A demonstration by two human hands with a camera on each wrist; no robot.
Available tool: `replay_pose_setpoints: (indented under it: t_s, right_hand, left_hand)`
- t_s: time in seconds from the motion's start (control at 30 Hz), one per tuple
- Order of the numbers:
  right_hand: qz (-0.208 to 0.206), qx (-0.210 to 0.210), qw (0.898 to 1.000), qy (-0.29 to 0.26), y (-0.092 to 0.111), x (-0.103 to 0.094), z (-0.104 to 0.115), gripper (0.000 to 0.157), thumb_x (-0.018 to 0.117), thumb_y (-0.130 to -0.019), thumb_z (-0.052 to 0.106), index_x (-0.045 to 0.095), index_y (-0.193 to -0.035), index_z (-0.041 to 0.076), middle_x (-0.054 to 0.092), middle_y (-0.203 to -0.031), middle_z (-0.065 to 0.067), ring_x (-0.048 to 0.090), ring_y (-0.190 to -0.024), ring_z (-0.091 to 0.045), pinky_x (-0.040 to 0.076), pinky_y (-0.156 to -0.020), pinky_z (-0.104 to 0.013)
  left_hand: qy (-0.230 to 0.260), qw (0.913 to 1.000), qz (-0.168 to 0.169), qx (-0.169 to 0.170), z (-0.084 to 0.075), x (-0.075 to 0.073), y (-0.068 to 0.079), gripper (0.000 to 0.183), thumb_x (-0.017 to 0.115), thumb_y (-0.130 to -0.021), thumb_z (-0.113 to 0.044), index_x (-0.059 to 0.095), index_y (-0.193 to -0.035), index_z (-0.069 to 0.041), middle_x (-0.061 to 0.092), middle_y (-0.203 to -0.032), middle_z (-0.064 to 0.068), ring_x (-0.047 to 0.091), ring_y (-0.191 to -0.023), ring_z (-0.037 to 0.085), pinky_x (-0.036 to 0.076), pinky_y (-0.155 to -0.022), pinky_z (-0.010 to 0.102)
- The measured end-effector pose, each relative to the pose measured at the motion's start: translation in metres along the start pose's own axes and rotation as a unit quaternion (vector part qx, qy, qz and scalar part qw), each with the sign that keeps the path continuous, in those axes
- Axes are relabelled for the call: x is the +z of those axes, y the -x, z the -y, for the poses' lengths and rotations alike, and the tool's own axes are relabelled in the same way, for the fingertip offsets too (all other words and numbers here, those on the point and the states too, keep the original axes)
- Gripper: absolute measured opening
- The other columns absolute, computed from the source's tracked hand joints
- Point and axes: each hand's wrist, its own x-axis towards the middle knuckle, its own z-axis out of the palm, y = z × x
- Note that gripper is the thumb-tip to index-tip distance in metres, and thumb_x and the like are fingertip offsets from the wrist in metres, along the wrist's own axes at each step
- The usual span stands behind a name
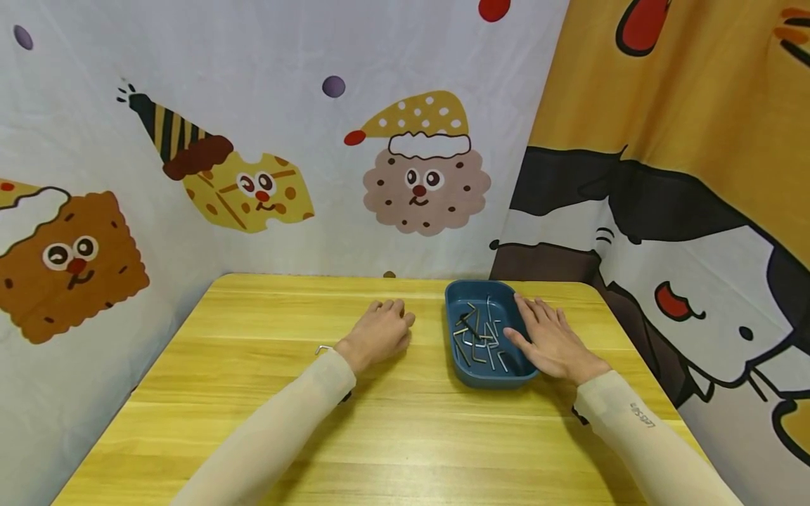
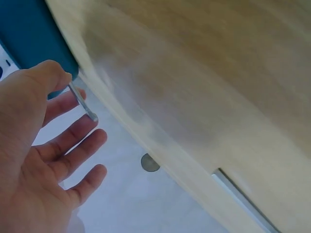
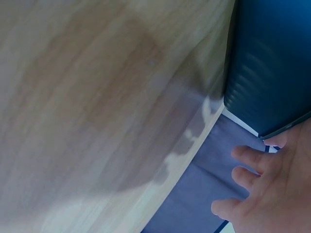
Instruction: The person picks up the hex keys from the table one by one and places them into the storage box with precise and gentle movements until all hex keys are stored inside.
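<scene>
My left hand is over the middle of the table, left of a blue plastic bin. In the left wrist view, its thumb and index finger pinch a small silver hex key, while the other fingers spread loosely. Several hex keys, silver and darker ones, lie jumbled inside the bin. With fingers extended, my right hand rests against the bin's right rim. Another hex key lies on the table by the left wrist, partly hidden by the sleeve; its long arm shows in the left wrist view.
The wooden table has its back edge against a white cloth with cartoon prints. A yellow patterned curtain hangs at the right. The bin stands near the table's back, right of centre.
</scene>
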Motion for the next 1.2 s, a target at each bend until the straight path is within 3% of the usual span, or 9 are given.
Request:
replay_pose_setpoints:
  t_s: [0.3, 0.73, 0.97, 1.2]
  right_hand:
    - [-0.013, -0.003, 1.000, 0.011, 0.001, 0.001, 0.001, 0.092, 0.042, -0.122, 0.068, 0.017, -0.188, 0.008, 0.025, -0.190, -0.032, 0.018, -0.177, -0.062, 0.008, -0.138, -0.089]
    - [-0.026, 0.001, 0.999, 0.031, 0.001, 0.002, 0.002, 0.095, 0.046, -0.119, 0.070, 0.018, -0.188, 0.011, 0.028, -0.188, -0.034, 0.017, -0.176, -0.063, 0.009, -0.138, -0.089]
    - [-0.025, 0.001, 0.999, 0.029, 0.001, 0.002, 0.002, 0.095, 0.046, -0.119, 0.070, 0.018, -0.188, 0.010, 0.027, -0.188, -0.034, 0.016, -0.176, -0.063, 0.009, -0.138, -0.090]
    - [-0.019, 0.002, 1.000, 0.024, 0.001, 0.002, 0.002, 0.095, 0.044, -0.120, 0.071, 0.016, -0.188, 0.011, 0.025, -0.189, -0.034, 0.015, -0.177, -0.063, 0.006, -0.138, -0.090]
  left_hand:
    - [0.033, 0.9987, -0.034, 0.018, -0.005, -0.005, -0.005, 0.017, 0.075, -0.114, -0.027, 0.080, -0.127, -0.017, 0.072, -0.121, 0.007, 0.071, -0.112, 0.029, 0.061, -0.113, 0.056]
    - [0.054, 0.9961, -0.059, 0.036, -0.021, -0.027, -0.020, 0.017, 0.073, -0.115, -0.026, 0.079, -0.127, -0.018, 0.072, -0.124, 0.006, 0.071, -0.113, 0.027, 0.060, -0.118, 0.056]
    - [0.034, 0.9968, -0.058, 0.043, -0.031, -0.034, -0.031, 0.023, 0.071, -0.115, -0.033, 0.078, -0.133, -0.020, 0.074, -0.128, 0.005, 0.072, -0.117, 0.025, 0.061, -0.116, 0.052]
    - [0.039, 0.9962, -0.057, 0.053, -0.041, -0.043, -0.043, 0.019, 0.071, -0.117, -0.035, 0.078, -0.128, -0.021, 0.073, -0.127, 0.003, 0.073, -0.119, 0.025, 0.061, -0.118, 0.054]
